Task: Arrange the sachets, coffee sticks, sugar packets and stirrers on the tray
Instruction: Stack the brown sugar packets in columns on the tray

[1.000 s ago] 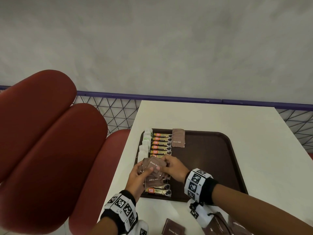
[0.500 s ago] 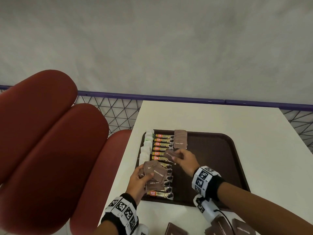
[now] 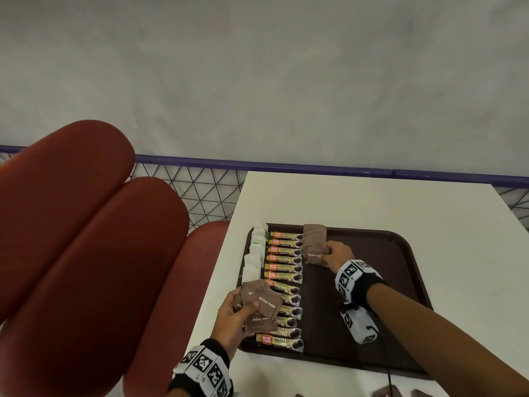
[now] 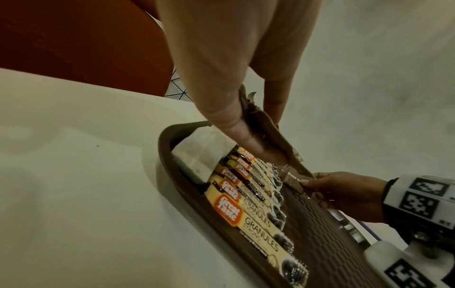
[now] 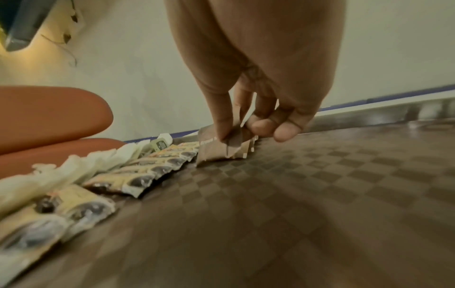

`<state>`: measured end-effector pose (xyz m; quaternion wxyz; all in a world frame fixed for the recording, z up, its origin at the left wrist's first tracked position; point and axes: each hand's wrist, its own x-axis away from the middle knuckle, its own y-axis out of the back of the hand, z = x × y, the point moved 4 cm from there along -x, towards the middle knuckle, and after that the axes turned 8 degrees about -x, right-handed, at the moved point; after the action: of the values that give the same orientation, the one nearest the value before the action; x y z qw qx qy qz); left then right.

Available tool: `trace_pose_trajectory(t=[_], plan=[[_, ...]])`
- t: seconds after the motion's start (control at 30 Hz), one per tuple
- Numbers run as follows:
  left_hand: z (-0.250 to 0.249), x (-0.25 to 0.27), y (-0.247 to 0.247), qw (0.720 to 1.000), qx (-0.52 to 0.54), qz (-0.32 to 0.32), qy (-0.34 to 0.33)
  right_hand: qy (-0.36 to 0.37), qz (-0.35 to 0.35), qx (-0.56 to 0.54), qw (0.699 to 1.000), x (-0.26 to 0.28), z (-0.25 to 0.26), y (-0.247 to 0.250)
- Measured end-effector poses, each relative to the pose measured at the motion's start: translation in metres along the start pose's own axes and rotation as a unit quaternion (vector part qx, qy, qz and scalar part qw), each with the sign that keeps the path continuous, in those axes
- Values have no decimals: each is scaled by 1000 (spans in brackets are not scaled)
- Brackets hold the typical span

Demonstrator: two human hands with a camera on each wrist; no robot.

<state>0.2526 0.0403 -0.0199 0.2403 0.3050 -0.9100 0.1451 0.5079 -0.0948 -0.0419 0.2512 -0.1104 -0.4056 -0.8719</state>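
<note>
Fingers and thumb of the right hand (image 3: 337, 255) pinch a brown sugar packet (image 3: 315, 256) low over the brown tray (image 3: 400, 282), just beside the coffee sticks (image 3: 284, 275) and white sachets (image 3: 253, 260), while the left hand (image 3: 232, 316) grips a fan of sugar packets (image 3: 259, 306) above the tray's near left corner.

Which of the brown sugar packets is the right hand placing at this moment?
The brown sugar packet at the near end of the short overlapping row beside the coffee sticks, pinched by the right hand. The other packets are fanned in the left hand.
</note>
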Motion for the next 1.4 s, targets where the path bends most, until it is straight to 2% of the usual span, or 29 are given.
trace_pose_trajectory(t=[0.2,0.43,0.63,0.8,0.97,1.2,1.4], plan=[[0,-3,1,1000,-10,-10,1,-4,-29,71,997,3,8,-1],[-4,-3,2,1000,-4,-7,-1,55,-73,136,986,4,14,-2],[-8,1,0,1000,-5,-5,-6,83,-124,130,980,13,15,6],[-9,2,-5,1000,-7,-5,-9,117,-122,103,980,30,11,7],[-15,8,-15,1000,-3,8,-22,163,-87,96,978,54,5,4],[-15,14,-23,1000,-1,2,-28,245,32,4,969,98,20,-4],[-12,16,-26,1000,0,-3,-29,201,174,-162,950,127,27,-26]])
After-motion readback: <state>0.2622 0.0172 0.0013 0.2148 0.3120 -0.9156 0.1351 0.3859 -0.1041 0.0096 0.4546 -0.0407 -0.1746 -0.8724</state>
